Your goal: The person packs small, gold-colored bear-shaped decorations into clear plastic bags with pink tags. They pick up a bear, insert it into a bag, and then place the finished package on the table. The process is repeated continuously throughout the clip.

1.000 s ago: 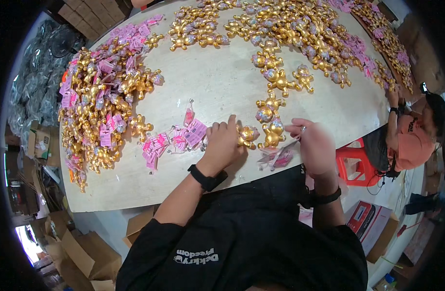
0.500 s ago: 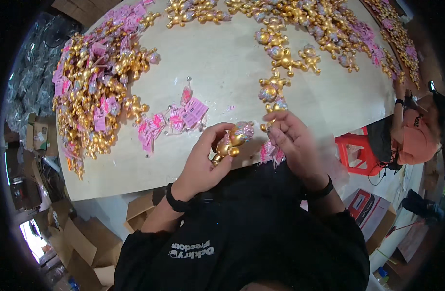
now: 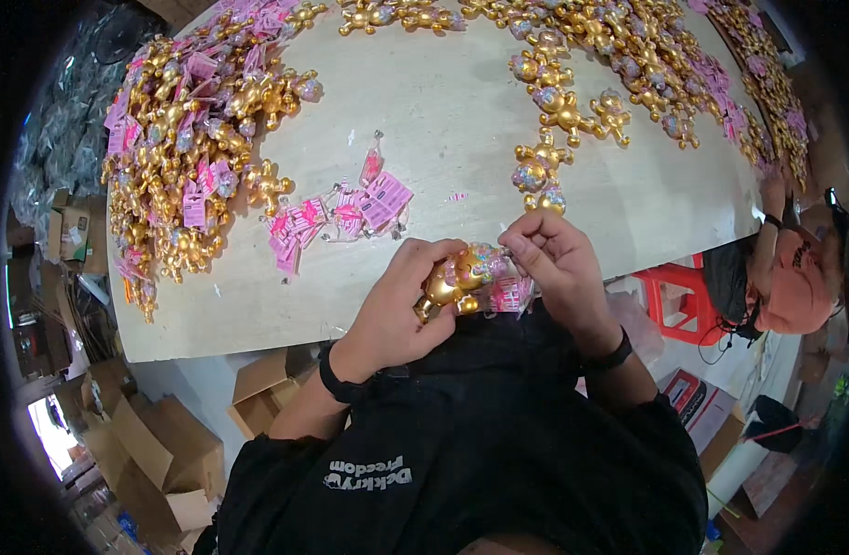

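Observation:
A shiny gold bear figurine [image 3: 450, 280] with a glittery pastel head lies on its side in my left hand [image 3: 387, 305], which is wrapped round its body. My right hand [image 3: 565, 277] pinches at the top of the figurine's head; whatever is between thumb and fingertips is too small to make out. Pink tags [image 3: 509, 294] in clear plastic lie at the table edge, partly behind the figurine. Farther left on the table is a small cluster of pink tags [image 3: 348, 211] with little metal clasps. Beyond my right hand a line of gold figurines [image 3: 541, 165] runs away from me.
A large heap of gold figurines with pink tags [image 3: 179, 166] covers the table's left side. Another heap [image 3: 628, 51] spreads across the far right. A red stool [image 3: 679, 301] and a person in an orange top [image 3: 794, 282] are at right. Cardboard boxes [image 3: 156, 449] stand lower left.
My right hand has come in to the figurine's head, its fingertips now pinched there. The figurine in my left hand has shifted slightly right and turned. The whole view has shifted a little.

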A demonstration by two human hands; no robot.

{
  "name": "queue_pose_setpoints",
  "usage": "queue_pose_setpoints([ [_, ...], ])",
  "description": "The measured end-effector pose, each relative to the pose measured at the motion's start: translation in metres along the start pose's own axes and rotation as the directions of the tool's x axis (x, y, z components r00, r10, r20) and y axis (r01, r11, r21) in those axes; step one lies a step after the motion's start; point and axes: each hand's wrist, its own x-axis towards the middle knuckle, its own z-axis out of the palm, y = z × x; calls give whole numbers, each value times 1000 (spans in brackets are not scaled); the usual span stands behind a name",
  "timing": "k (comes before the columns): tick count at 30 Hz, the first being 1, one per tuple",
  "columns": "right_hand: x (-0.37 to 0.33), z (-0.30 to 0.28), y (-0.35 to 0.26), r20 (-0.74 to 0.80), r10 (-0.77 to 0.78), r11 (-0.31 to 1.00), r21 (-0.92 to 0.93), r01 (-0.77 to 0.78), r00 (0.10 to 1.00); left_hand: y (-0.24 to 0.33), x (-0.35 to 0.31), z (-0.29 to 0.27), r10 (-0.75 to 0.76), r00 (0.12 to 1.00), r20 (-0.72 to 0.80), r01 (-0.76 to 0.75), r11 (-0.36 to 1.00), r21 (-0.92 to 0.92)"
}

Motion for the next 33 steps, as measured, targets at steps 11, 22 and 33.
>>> queue_pose_setpoints([
  [11,4,1,3,50,174,984,-44,-172,983,-12,-15,4,18,998,-58,-8,986,169],
  [22,-2,-5,0,189,195,918,-381,-111,962,-20,-34,7,25,999,-29,-17,966,257],
  [33,-25,1,18,322,-75,741,-616,269,944,-17,-46,4,-100,952,288,39,977,209],
])
